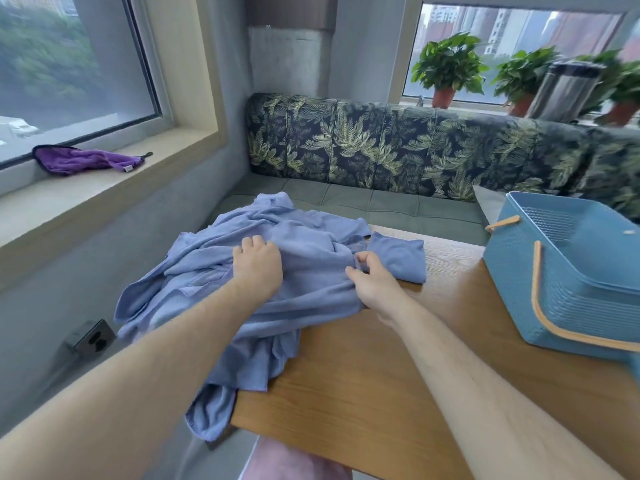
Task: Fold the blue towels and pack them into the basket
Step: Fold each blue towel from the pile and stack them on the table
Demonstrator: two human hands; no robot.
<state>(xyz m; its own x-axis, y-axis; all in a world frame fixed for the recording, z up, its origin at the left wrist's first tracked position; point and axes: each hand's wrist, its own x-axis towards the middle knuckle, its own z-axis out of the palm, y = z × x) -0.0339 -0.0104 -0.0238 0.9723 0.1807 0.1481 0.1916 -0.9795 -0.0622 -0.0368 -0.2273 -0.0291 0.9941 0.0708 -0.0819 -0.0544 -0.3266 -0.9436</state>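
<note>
Your left hand [258,268] seems to clutch the towel heap [304,247] at the left edge of the worktop [363,375], your right hand [372,282] pinches it too; pull one towel clear before folding

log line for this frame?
left hand: grips towel pile | right hand: pinches towel pile | folded towel: beside pile | basket: on table

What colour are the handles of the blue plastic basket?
The handles of the blue plastic basket are light orange, clearest in the head view.
</note>
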